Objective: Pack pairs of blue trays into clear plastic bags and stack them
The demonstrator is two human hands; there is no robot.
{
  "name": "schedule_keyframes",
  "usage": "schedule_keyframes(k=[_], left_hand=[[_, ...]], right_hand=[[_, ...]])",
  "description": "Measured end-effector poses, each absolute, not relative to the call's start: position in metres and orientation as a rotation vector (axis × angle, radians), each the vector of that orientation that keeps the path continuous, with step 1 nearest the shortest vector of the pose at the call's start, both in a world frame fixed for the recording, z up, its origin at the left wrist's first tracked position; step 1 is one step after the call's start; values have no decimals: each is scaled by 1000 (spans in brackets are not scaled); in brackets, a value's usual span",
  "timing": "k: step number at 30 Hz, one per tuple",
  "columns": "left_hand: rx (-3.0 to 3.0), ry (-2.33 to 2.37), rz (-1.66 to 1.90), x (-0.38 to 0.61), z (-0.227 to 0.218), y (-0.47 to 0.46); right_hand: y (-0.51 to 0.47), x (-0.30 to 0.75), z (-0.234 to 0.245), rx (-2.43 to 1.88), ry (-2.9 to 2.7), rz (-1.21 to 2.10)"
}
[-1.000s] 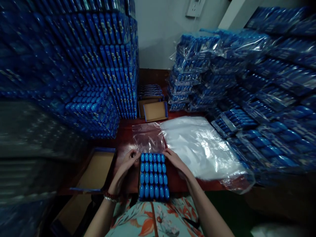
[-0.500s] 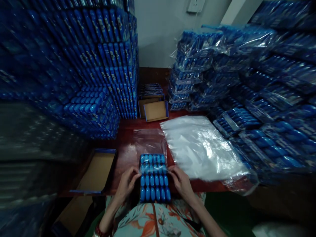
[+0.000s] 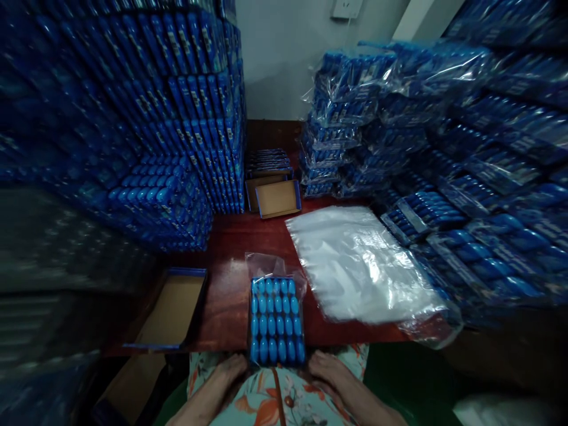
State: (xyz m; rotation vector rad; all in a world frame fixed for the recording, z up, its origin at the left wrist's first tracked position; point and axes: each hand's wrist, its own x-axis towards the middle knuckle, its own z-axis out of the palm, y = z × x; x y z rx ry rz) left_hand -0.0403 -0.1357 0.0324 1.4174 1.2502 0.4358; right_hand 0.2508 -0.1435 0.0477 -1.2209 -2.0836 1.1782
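Note:
A pack of several rows of glossy blue oval pieces (image 3: 274, 325) lies at the table's near edge, against my floral clothing. A clear plastic bag (image 3: 265, 264) covers it, its loose end sticking out past the pack's far side. My left hand (image 3: 231, 368) is closed at the pack's near left corner, fingers curled on the bag's edge. At the near right corner my right hand (image 3: 323, 365) is closed in the same way. The fingertips of both hands are partly hidden.
Flat clear bags (image 3: 359, 266) lie in a pile to the right. A shallow cardboard tray (image 3: 171, 307) sits at left, and smaller trays (image 3: 278, 199) stand at the back. Tall stacks of blue packs (image 3: 195, 106) rise on the left; bagged packs (image 3: 341, 118) are piled on the right.
Both hands have moved toward my body, from the pack's sides to its near corners. The bag has been drawn down over the pack, and its loose far end is shorter.

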Motion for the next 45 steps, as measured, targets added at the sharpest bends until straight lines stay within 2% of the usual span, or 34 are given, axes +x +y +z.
schedule_keyframes(k=[4, 8, 14, 18, 22, 29, 33, 37, 40, 45], left_hand=[[1466, 1148, 431, -45, 55, -122], [1496, 1088, 526, -51, 96, -86], [1603, 1091, 868, -44, 180, -15], [1723, 1062, 1067, -44, 213, 29], [1738, 1074, 1224, -51, 218, 71], [1432, 1160, 1712, -48, 186, 109], [1255, 1061, 1674, -32, 163, 114], [1117, 869, 1772, -21, 162, 116], [1083, 741, 1732, -22, 169, 115], [1035, 689, 1662, -24, 174, 111]], right_hand=[[-118, 242, 83, -1320, -1984, 1322], [-80, 236, 111, -1348, -1798, 1241], [-21, 233, 162, -1314, -1804, 737], [19, 229, 196, -1281, -1848, 419], [64, 225, 203, -1206, -1799, 388], [126, 208, 189, -972, -1420, 893], [135, 204, 186, -920, -1349, 963], [143, 205, 184, -941, -1346, 925], [146, 206, 187, -1055, -1390, 645], [124, 178, 203, -990, -1663, -298]])
